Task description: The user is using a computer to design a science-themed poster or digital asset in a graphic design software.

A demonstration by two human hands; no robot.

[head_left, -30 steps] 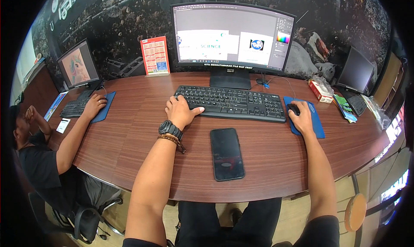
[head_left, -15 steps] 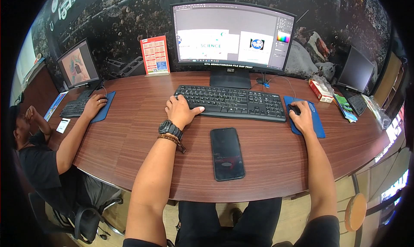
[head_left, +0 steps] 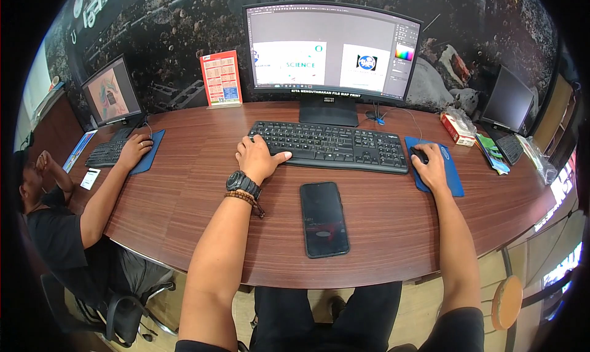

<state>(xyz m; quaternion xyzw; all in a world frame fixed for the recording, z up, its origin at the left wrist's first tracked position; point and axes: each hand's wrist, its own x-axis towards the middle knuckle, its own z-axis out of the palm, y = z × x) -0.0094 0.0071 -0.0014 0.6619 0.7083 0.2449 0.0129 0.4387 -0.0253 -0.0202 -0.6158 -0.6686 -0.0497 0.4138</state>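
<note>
On the monitor [head_left: 362,29], the white patch between 2 pages [head_left: 270,74] has vanished, suggesting an edit registered; right hand [head_left: 434,169] grasps mouse [head_left: 419,155], left hand [head_left: 257,161] rests ungrasping on keyboard [head_left: 335,145].

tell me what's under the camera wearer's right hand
Under the right hand is a black computer mouse, partly showing at the hand's left edge, on a blue mouse pad. The rest of the mouse and the pad directly beneath are covered.

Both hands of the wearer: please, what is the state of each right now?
Left hand: open, fingers on the left end of the keyboard.
Right hand: closed over the black mouse on the blue pad.
</note>
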